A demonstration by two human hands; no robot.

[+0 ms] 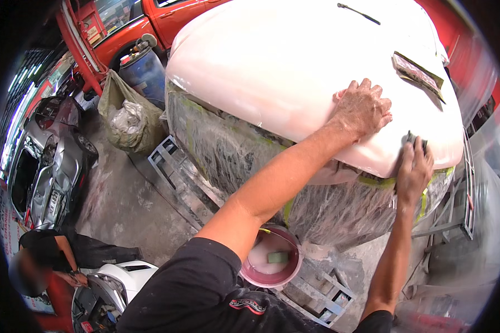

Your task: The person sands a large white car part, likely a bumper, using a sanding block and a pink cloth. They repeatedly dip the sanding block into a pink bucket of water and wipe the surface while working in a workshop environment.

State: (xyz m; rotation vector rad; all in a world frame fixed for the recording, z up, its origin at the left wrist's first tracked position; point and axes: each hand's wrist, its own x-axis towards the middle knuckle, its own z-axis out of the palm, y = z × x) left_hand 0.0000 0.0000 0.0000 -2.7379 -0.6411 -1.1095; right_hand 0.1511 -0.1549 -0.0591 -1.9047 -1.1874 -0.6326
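Broad, smooth, pale car panel [261, 72], plastic sheeting [216, 139] below its edge. Left hand [364, 108] curled around pinkish piece [337, 96] on panel; right hand [415, 169], fingers bent, grips dark pad [410, 137] at near edge. Concrete floor [116, 194]: pink bucket [295, 269], sack [139, 142], blue drum [144, 72]; gray car [53, 161] far left.

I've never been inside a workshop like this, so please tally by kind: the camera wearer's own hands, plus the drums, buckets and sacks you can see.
Hands: 2, left hand and right hand, both at the white panel
Drums: 1, the blue drum
Buckets: 1, the reddish bucket
Sacks: 1, the olive sack
Total: 5
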